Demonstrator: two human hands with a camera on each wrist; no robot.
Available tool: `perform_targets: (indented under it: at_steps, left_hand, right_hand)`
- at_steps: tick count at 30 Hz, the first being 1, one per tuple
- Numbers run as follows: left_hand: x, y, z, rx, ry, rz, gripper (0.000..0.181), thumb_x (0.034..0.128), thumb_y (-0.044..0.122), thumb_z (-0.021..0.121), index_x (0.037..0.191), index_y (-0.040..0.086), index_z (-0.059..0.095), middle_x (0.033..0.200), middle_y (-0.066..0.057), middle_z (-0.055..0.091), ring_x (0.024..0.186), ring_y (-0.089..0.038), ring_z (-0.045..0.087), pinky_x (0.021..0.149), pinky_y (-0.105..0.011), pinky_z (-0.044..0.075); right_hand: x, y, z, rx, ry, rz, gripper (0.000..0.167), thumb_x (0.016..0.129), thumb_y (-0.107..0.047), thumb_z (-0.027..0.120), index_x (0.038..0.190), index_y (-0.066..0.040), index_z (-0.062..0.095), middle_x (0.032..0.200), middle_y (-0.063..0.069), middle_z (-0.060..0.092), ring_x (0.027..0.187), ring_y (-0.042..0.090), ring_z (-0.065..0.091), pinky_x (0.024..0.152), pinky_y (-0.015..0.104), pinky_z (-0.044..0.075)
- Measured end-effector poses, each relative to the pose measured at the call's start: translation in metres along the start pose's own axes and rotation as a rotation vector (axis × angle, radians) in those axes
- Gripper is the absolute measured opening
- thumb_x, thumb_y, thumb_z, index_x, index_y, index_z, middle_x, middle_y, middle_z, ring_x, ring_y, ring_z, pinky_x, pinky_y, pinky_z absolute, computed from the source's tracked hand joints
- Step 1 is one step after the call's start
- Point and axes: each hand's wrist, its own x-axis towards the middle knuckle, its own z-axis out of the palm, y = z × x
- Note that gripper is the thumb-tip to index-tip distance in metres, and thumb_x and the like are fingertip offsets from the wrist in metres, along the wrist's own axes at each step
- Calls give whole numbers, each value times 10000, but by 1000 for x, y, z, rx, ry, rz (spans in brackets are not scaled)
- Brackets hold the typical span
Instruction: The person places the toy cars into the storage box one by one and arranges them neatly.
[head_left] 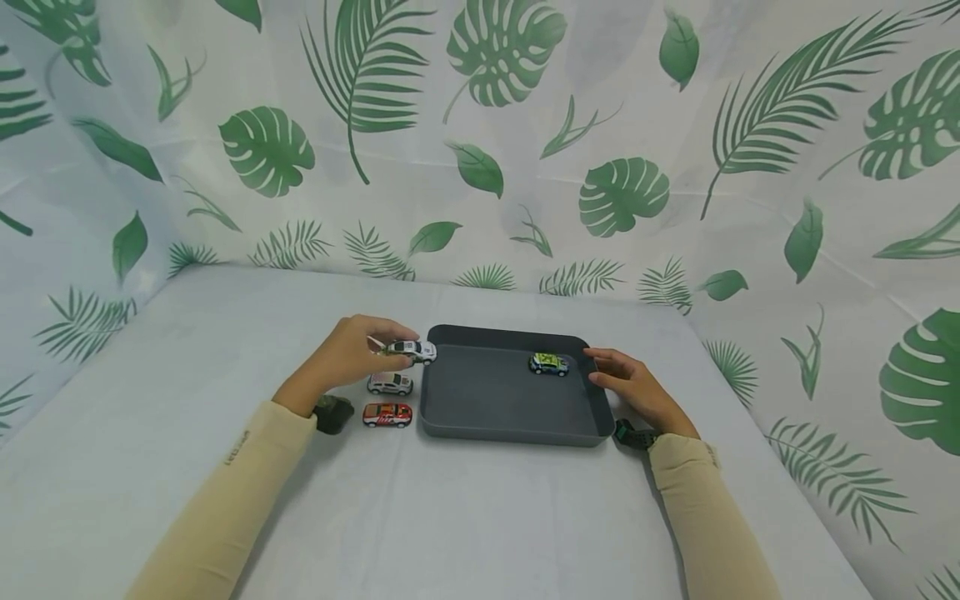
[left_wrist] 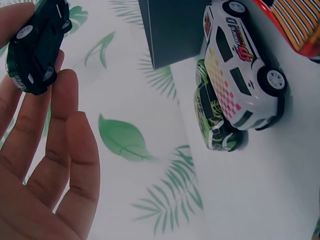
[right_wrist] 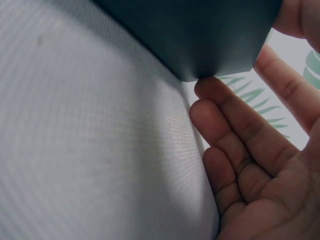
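In the head view my left hand (head_left: 356, 348) pinches a white toy car (head_left: 412, 351) between thumb and fingers, at the left rim of the grey tray (head_left: 510, 433). The left wrist view shows the dark underside of this held car (left_wrist: 39, 47), the hand's (left_wrist: 55, 150) other fingers extended. A green-and-yellow car (head_left: 549, 363) sits inside the tray towards its right. My right hand (head_left: 641, 392) touches the tray's right rim with relaxed fingers; in the right wrist view its fingers (right_wrist: 260, 135) lie beside the tray's corner (right_wrist: 215, 55).
Left of the tray stand a white car (head_left: 389, 383) with pink checks and a red car (head_left: 387, 415). Beyond the white one, the left wrist view shows a green-and-black car (left_wrist: 212, 115). A leaf-patterned cloth (head_left: 420, 167) hangs behind the white table surface (head_left: 465, 517).
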Motion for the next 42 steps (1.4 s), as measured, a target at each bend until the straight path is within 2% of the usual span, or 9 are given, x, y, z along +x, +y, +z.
perform_targets:
  at_steps: [8,21,31,42]
  left_hand:
    - [5,4,2,-27,-13,-21,386,968,165,847,1337,85,771,1317,-136,749,1135,-358,740,954,-497,624]
    - [13,14,1,-20,-22,1,381,977,167,838,1338,69,767,1332,-152,741,1218,-365,686,1082,-516,552]
    - [20,21,3,-15,-20,20,382,981,161,834,1344,63,765,1322,-120,751,1228,-349,679,1083,-497,552]
    - [26,23,8,-43,-13,34,368,967,167,842,1321,86,782,1315,-100,757,1217,-332,679,1067,-491,563]
  right_hand:
    - [0,-1,0,2,3,4,586,1079,-128,665,1595,50,452,1630,356,412,1506,561,389,1222,747,278]
    - [0,0,-1,3,4,-3,581,1082,-117,661,1595,56,449,1623,362,419,1498,563,403,1221,747,278]
    - [0,1,-1,0,3,0,583,1082,-121,660,1595,56,448,1623,363,417,1500,563,399,1221,747,277]
    - [1,0,0,-1,-3,-2,595,1084,-132,658,1609,43,438,1632,358,408,1509,561,385,1224,746,272]
